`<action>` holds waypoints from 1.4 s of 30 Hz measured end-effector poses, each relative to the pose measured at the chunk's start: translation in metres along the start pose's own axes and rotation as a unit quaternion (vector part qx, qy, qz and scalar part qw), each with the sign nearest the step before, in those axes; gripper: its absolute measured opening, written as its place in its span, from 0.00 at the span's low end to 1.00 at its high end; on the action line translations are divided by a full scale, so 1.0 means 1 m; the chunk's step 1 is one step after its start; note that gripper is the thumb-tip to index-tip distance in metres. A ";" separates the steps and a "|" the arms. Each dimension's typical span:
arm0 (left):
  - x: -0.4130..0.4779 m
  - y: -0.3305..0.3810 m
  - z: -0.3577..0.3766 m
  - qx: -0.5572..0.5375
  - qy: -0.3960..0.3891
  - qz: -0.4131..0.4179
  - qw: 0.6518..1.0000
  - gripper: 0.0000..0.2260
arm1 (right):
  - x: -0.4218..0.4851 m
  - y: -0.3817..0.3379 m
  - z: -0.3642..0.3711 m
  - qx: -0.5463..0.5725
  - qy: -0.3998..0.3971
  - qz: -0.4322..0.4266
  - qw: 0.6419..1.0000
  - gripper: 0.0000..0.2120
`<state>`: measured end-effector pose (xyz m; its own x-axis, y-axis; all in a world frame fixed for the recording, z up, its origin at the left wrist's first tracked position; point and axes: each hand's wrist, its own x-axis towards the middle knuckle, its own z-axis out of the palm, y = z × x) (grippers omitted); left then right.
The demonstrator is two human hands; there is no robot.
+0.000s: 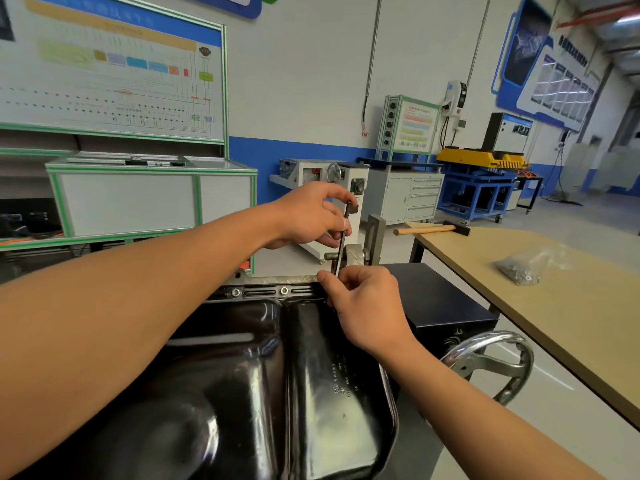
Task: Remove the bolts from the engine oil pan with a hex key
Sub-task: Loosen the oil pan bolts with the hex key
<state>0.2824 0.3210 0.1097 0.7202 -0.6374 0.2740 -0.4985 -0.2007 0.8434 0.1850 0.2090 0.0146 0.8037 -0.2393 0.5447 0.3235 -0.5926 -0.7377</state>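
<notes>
We hold the hex key (342, 242) upright between both hands, over the far right corner of the engine oil pan (311, 393). Our left hand (311, 213) reaches in from the left and pinches the upper part of the key, thumb and fingers curled round the shaft just below its short bent arm. Our right hand (367, 303) pinches the lower end of the shaft with fingertips and thumb, right at the pan's rim. The tip of the key is hidden behind those fingers, so we cannot tell whether it sits in a bolt head.

The pan is glossy black and lies with its deep pressed shell facing us, filling the lower middle of the view. Along its far flange two bolts show, one (236, 292) to the left and another (284, 290) nearer the right hand, with dark slots between them. Behind the key stands a grey metal bracket (372, 237) with a threaded stud pointing left.

To the right a chrome handwheel (491, 362) sits beside a black box (446, 299). Farther right the tan table (571, 313) carries a wooden-handled hammer (429, 230) at its far corner and a clear plastic bag (523, 268) of small dark parts, well apart from the hammer.
</notes>
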 end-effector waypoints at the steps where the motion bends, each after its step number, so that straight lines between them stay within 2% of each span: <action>1: 0.000 0.001 -0.001 -0.002 0.000 -0.003 1.000 0.13 | 0.000 -0.001 0.000 -0.004 0.001 -0.003 1.000 0.26; 10: 0.001 0.000 0.005 -0.032 0.013 -0.023 0.999 0.05 | -0.005 0.001 0.005 -0.046 0.016 -0.030 0.998 0.26; 17: -0.002 0.006 0.003 -0.047 0.009 -0.048 0.998 0.04 | -0.003 0.002 0.005 -0.091 0.005 -0.074 0.993 0.25; 22: -0.030 -0.003 -0.035 -0.109 0.016 -0.110 0.988 0.06 | -0.002 0.002 0.002 -0.135 -0.035 -0.123 0.983 0.21; 27: -0.043 -0.002 -0.049 -0.021 0.051 -0.142 0.988 0.05 | -0.003 0.005 -0.002 -0.098 -0.049 -0.159 0.981 0.20; 30: -0.063 -0.008 -0.063 0.018 0.005 -0.206 0.978 0.07 | 0.001 0.008 -0.007 -0.108 -0.086 -0.184 0.973 0.16; 33: -0.085 -0.012 -0.068 0.109 -0.066 -0.254 0.959 0.10 | 0.001 0.010 -0.009 -0.109 -0.115 -0.188 0.969 0.10; 39: -0.086 0.005 -0.057 0.251 -0.117 -0.255 0.926 0.12 | -0.001 0.009 -0.018 -0.141 -0.154 -0.187 0.960 0.12; 42: -0.088 0.011 -0.060 0.264 -0.135 -0.249 0.922 0.06 | 0.000 0.009 -0.024 -0.172 -0.172 -0.196 0.950 0.13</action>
<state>0.2424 0.4193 0.1223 0.8118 -0.5169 -0.2717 -0.3559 -0.8068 0.4717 0.1757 0.1859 0.0174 0.7902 0.2820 0.5442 0.4966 -0.8149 -0.2988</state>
